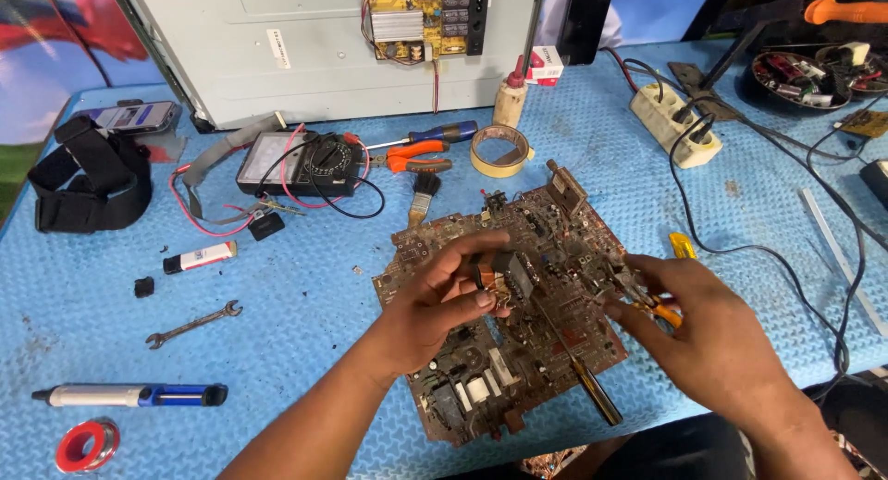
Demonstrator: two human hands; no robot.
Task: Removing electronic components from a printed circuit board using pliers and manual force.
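Note:
A brown, dusty circuit board (pixel 555 235) lies on the blue mat in front of me. My left hand (pixel 435 300) pinches a small dark component with copper winding (pixel 504 275) just above the board's middle. My right hand (pixel 703 332) grips an orange-handled tool (pixel 661 309) over the board's right edge, its tip hidden among the parts. A long metal-shafted screwdriver (pixel 583 378) rests diagonally on the board between my hands.
Behind the board lie a multimeter (pixel 301 161), orange-handled pliers (pixel 416 154), a brush (pixel 424 195), a tape roll (pixel 500 151) and a glue bottle (pixel 510 96). A wrench (pixel 192 325), lighter (pixel 199 256), desoldering pump (pixel 129 395) and red spool (pixel 86 445) lie left. A power strip (pixel 675 119) with cables sits right.

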